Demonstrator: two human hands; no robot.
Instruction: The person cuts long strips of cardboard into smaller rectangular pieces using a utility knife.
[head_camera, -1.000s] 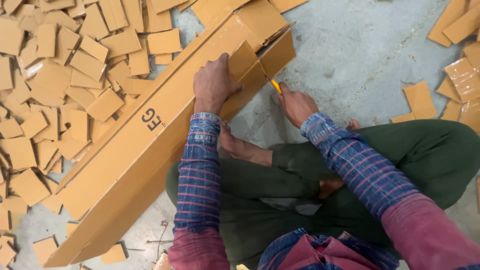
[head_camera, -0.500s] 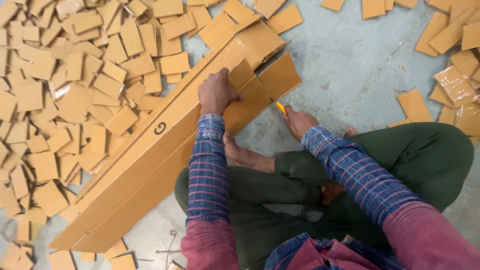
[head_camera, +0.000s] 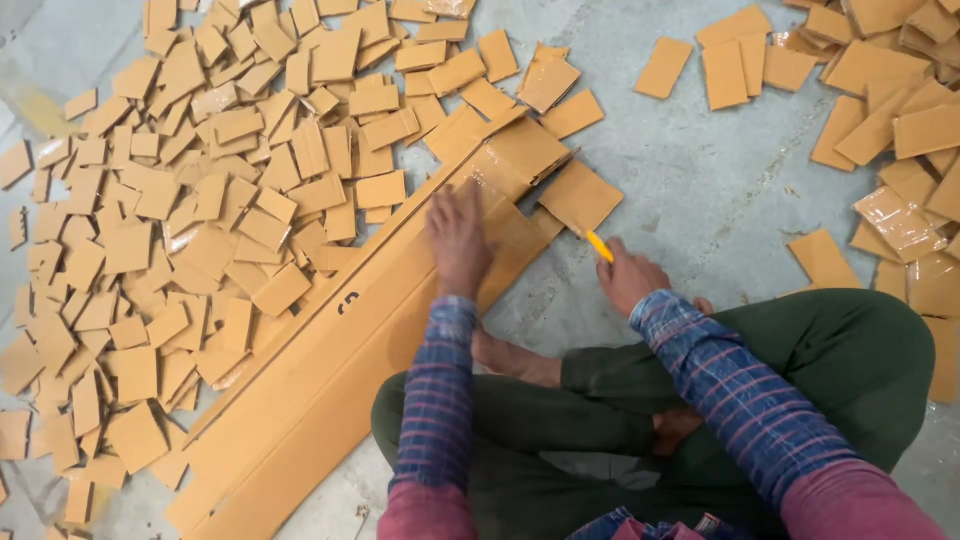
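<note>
Fingers (head_camera: 455, 215) flat on cardboard strip (head_camera: 330, 370)

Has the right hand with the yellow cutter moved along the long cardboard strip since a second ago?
Cannot tell. The camera itself shifted; the right hand and yellow cutter sit at the same cut edge of the long cardboard strip as before.

Bare grey floor (head_camera: 700, 200) lies open ahead of my right hand (head_camera: 628, 275), a clear lane between the long cardboard strip (head_camera: 330, 370) and the right-hand pile of cut pieces (head_camera: 900, 120). Left of the strip, scattered cardboard rectangles (head_camera: 200, 230) crowd the ground. My folded legs (head_camera: 760, 380) block the near side.
</note>
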